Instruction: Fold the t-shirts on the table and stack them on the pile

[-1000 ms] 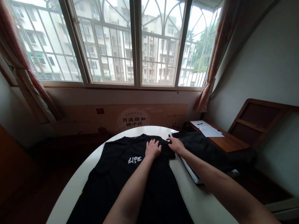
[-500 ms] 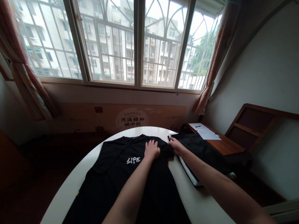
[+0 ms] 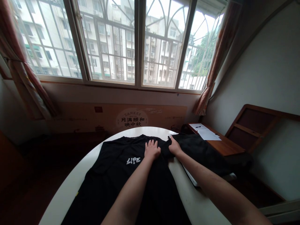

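Observation:
A black T-shirt [image 3: 112, 181] with white lettering lies spread on a round white table, its neckline at the far side. My left hand [image 3: 152, 150] rests flat on the shirt near the shoulder, fingers apart. Just right of it, my right hand [image 3: 174, 147] is closed on the shirt's sleeve [image 3: 166, 150]; part of the fingers is hidden from view. Beside and partly beneath my right forearm lies a folded black cloth item [image 3: 201, 150], with a pale edge showing under it.
The white table [image 3: 59, 190] curves around the shirt. To the right stands a wooden desk [image 3: 234, 150] with white papers [image 3: 207, 134] on it. Beyond the table are a printed banner [image 3: 105, 115], barred windows and tied curtains [image 3: 205, 97].
My right hand has closed more around the sleeve and drawn it slightly outward, over the edge of the folded black item. My left hand stays nearly in place.

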### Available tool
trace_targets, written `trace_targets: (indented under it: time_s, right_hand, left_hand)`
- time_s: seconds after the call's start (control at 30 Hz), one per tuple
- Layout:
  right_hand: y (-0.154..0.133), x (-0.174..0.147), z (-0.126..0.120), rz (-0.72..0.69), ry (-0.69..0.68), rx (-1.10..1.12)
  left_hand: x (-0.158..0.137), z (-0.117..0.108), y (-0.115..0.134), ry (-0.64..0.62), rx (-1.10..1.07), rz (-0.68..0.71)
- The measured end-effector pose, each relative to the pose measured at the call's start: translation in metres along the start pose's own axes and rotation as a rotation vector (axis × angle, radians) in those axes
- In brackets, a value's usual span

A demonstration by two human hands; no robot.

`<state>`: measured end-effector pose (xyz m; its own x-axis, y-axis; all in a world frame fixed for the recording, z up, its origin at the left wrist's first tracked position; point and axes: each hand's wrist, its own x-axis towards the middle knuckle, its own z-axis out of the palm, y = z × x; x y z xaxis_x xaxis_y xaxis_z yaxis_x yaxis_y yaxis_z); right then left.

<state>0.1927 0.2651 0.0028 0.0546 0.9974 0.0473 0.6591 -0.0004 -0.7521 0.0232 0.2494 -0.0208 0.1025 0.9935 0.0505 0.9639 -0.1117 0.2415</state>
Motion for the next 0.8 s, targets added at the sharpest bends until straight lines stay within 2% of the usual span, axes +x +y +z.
trace_targets:
  time_s: [0.27,0.4,0.53,0.67,0.8]
  right_hand:
    - [-0.008,-0.026,-0.007,-0.087,-0.05,-0.138]
    - [-0.01,-0.041,-0.003,-0.179,-0.073,-0.232]
    - [-0.005,-0.04,-0.003,-0.152,-0.078,-0.25]
    - [0.0,-0.031,-0.007,-0.115,-0.088,-0.259]
    - [-0.002,-0.027,-0.01,-0.099,-0.117,-0.281]
  left_hand:
    - [0.021,-0.002,-0.002,-0.035,0.013,-0.101]
    - [0.038,-0.004,-0.009,-0.018,0.043,-0.084]
    - [0.051,-0.005,-0.013,-0.017,0.047,-0.068]
    - [0.045,-0.008,-0.006,0.017,0.053,-0.058]
    - [0.024,-0.005,0.002,0.066,0.057,0.077]
